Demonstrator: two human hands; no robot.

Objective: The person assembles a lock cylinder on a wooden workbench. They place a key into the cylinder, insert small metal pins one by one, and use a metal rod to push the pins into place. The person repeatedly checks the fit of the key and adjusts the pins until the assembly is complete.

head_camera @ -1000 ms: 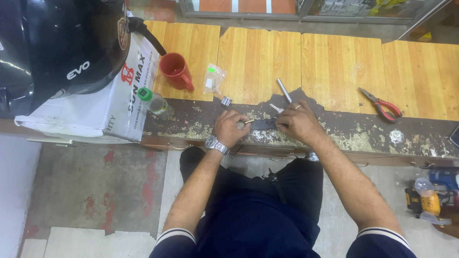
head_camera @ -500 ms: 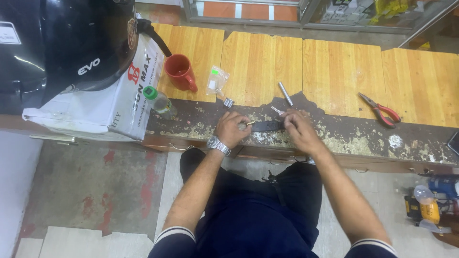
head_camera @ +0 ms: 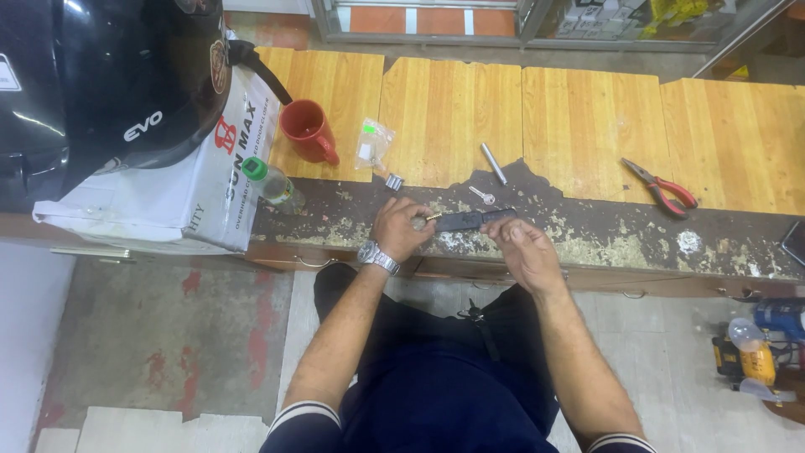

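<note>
— What is being held at the centre of the frame?
— A dark flat file (head_camera: pixel 474 220) is gripped at its right end by the right hand (head_camera: pixel 521 250); a small brass piece (head_camera: pixel 429 218) is pinched in the left hand (head_camera: pixel 400 228), over the worn bench edge (head_camera: pixel 604 239).
— And around it?
— A key (head_camera: pixel 482 195) and metal rod (head_camera: pixel 493 164) are seen just above, a red mug (head_camera: pixel 307 131) upper left, pliers (head_camera: pixel 662 188) at right.

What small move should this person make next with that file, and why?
Probably another short stroke of the dark flat file across the small brass piece. The right hand holds the file's far end, and the left hand pinches the piece against it over the worn bench edge.
</note>
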